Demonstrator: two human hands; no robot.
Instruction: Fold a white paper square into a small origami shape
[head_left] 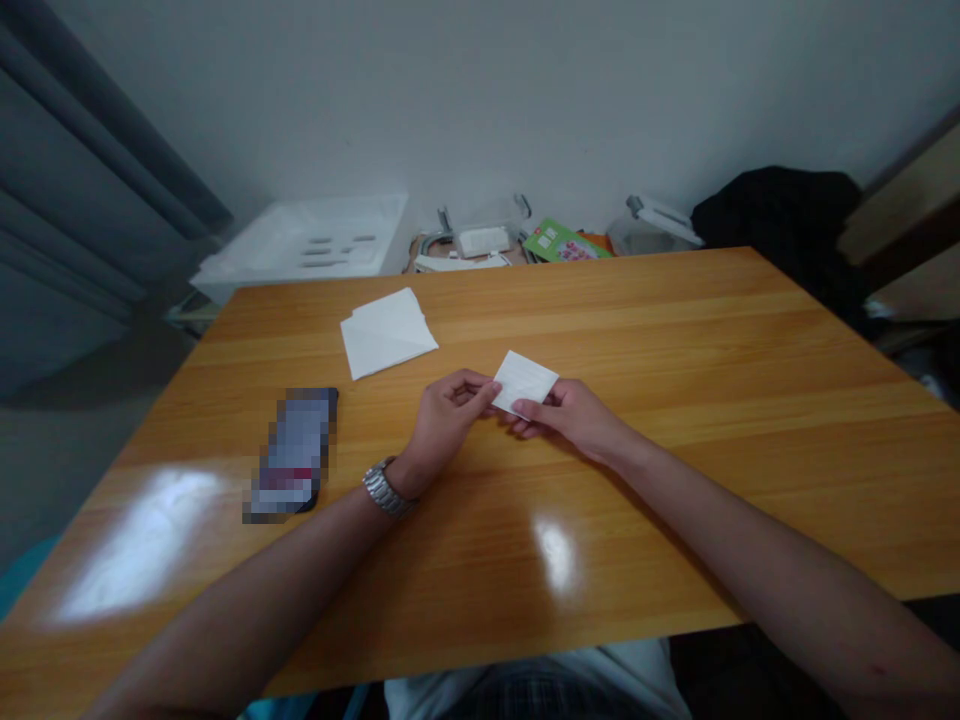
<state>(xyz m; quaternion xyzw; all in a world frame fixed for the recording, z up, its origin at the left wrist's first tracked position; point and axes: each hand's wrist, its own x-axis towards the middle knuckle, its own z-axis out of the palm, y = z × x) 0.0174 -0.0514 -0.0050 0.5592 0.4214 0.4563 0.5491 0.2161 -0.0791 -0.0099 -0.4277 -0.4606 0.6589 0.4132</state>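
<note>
Between my two hands is a small folded square of white paper, held tilted just above the wooden table. My left hand pinches its left corner between thumb and fingers; a metal watch is on that wrist. At the lower right edge, my right hand grips the paper, thumb on top and fingers underneath. Further back on the left lie larger white paper sheets, overlapping each other.
A phone with a blurred screen lies left of my left forearm. Beyond the table's far edge are a white plastic tray, a green packet, clear containers and a dark cloth heap. A grey curtain hangs at left.
</note>
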